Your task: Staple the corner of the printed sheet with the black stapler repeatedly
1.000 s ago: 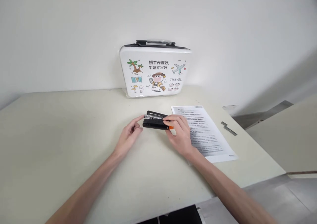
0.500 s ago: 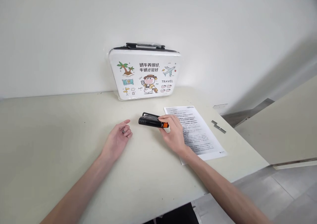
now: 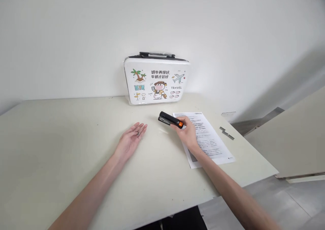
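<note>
A black stapler with an orange patch at its rear end is held in my right hand, the thumb and fingers closed around that end. Its front points left, over the table beside a printed sheet of paper. My right hand and forearm cover part of that sheet. To the left of the stapler, my left hand is palm up with its fingers stretched out and nothing in it. A ring shows on one of its fingers. Strips of staples lie to the right of the paper.
A white carrying case with cartoon prints and a black handle leans against the wall at the back of the pale table. At the right, the table edge drops to a grey tiled floor. A pale panel stands beyond it.
My right hand has turned the stapler over, so its smooth top and orange patch face up. My left hand's curled fingers have straightened. The whole view has shifted slightly.
</note>
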A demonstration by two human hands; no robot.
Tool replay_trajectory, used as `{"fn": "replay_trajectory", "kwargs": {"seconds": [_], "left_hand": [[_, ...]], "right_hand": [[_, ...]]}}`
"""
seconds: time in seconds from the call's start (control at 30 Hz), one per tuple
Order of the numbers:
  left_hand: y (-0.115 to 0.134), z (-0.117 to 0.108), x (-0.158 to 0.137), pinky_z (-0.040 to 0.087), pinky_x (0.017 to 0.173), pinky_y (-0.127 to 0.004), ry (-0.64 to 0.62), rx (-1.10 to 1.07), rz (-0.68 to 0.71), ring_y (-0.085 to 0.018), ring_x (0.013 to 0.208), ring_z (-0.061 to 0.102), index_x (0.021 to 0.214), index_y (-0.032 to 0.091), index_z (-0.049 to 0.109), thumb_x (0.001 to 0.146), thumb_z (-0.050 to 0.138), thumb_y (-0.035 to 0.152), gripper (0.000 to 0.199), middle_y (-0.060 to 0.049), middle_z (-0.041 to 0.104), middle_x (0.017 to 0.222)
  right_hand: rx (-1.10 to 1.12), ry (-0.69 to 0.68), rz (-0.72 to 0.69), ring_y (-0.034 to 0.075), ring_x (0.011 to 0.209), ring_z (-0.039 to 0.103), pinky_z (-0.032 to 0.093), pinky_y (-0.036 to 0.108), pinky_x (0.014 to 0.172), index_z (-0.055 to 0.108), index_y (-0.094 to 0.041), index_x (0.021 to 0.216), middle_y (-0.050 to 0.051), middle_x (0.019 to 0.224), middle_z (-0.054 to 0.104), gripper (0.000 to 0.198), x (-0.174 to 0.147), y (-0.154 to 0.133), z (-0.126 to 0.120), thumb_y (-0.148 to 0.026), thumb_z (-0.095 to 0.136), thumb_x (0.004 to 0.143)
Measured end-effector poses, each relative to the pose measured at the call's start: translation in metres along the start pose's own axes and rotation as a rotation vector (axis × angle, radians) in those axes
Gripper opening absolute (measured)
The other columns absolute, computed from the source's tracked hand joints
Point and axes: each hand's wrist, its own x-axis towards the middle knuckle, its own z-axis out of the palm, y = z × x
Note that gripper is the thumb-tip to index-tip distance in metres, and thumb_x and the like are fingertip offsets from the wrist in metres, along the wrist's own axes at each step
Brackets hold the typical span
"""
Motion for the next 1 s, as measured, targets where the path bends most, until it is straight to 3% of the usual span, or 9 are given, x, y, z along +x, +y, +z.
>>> {"fn": "replay_trajectory", "kwargs": {"seconds": [0.17, 0.27, 0.4, 0.57, 0.7, 0.87, 1.0], "left_hand": [[-0.004, 0.001, -0.005, 0.061, 0.1, -0.034, -0.073, 0.032, -0.053, -0.025, 0.111, 0.077, 0.12, 0.01, 0.067, 0.079, 0.053, -0.008, 0.047, -0.018, 0.074, 0.116], [-0.006, 0.0, -0.007, 0.061, 0.077, -0.026, -0.117, 0.016, -0.147, -0.017, 0.084, 0.074, 0.104, 0.011, 0.07, 0.081, 0.056, -0.001, 0.029, -0.012, 0.073, 0.095], [-0.01, -0.002, -0.011, 0.05, 0.057, -0.022, -0.168, -0.004, -0.207, -0.01, 0.059, 0.054, 0.088, 0.012, 0.07, 0.084, 0.064, 0.011, 0.007, -0.002, 0.058, 0.074], [-0.014, -0.008, -0.01, 0.045, 0.056, -0.021, -0.173, -0.052, -0.225, -0.009, 0.058, 0.048, 0.083, 0.012, 0.069, 0.084, 0.07, 0.017, 0.005, 0.0, 0.054, 0.072], [-0.016, -0.014, -0.006, 0.044, 0.056, -0.022, -0.155, -0.111, -0.222, -0.01, 0.058, 0.05, 0.08, 0.012, 0.069, 0.085, 0.067, 0.019, 0.009, -0.001, 0.055, 0.072], [-0.019, -0.018, -0.003, 0.049, 0.064, -0.024, -0.118, -0.185, -0.189, -0.014, 0.068, 0.062, 0.085, 0.012, 0.071, 0.088, 0.067, 0.021, 0.011, -0.006, 0.062, 0.078], [-0.019, -0.02, -0.002, 0.056, 0.074, -0.03, -0.092, -0.227, -0.182, -0.021, 0.083, 0.072, 0.089, 0.013, 0.072, 0.092, 0.061, 0.025, 0.017, -0.012, 0.07, 0.086]], "right_hand": [[0.047, -0.093, 0.043, 0.025, 0.089, 0.069, 0.052, 0.041, 0.088, 0.067, -0.023, 0.096, 0.004, 0.094, 0.077, 0.03, 0.012, -0.001, 0.018, -0.04, 0.081, 0.075], [0.083, -0.193, 0.061, 0.025, 0.087, 0.07, 0.052, 0.041, 0.087, 0.066, -0.024, 0.095, 0.003, 0.092, 0.077, 0.033, 0.026, -0.008, 0.043, -0.043, 0.081, 0.072], [0.114, -0.372, 0.059, 0.023, 0.087, 0.069, 0.053, 0.037, 0.083, 0.065, -0.025, 0.093, 0.001, 0.093, 0.075, 0.033, 0.049, -0.021, 0.093, -0.04, 0.082, 0.069], [0.128, -0.499, 0.019, 0.021, 0.087, 0.067, 0.051, 0.035, 0.083, 0.066, -0.024, 0.092, -0.001, 0.095, 0.073, 0.038, 0.072, -0.036, 0.169, -0.038, 0.087, 0.063], [0.148, -0.578, -0.007, 0.019, 0.085, 0.065, 0.051, 0.033, 0.081, 0.066, -0.023, 0.093, -0.001, 0.095, 0.073, 0.038, 0.077, -0.045, 0.217, -0.04, 0.086, 0.065], [0.138, -0.646, -0.046, 0.02, 0.089, 0.067, 0.053, 0.035, 0.083, 0.066, -0.023, 0.098, 0.002, 0.101, 0.075, 0.039, 0.077, -0.051, 0.244, -0.044, 0.084, 0.071], [0.098, -0.691, -0.112, 0.021, 0.092, 0.07, 0.055, 0.039, 0.089, 0.068, -0.022, 0.098, 0.004, 0.103, 0.077, 0.035, 0.081, -0.053, 0.244, -0.038, 0.086, 0.073]]}}
